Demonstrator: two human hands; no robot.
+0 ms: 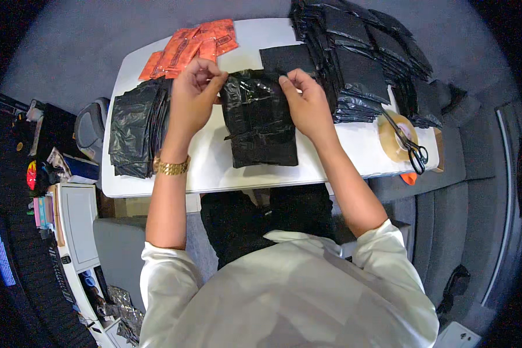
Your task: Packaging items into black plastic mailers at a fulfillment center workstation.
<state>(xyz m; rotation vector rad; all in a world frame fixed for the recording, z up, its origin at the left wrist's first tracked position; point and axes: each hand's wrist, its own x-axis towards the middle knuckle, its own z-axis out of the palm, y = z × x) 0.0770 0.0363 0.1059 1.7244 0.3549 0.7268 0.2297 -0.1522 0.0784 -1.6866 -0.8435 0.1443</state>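
Head view — black package (261,130), underside hidden

Honestly can't make out any actual words here. Closest thing is the dark print on those orange plastic packets (185,47) near the tabletop's (356,148) far left corner, way too small to read.

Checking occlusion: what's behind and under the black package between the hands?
Behind the black package: a flat black packet, partly hidden, and white tabletop. Tabletop also shows beyond its near edge; whatever lies directly beneath is covered.
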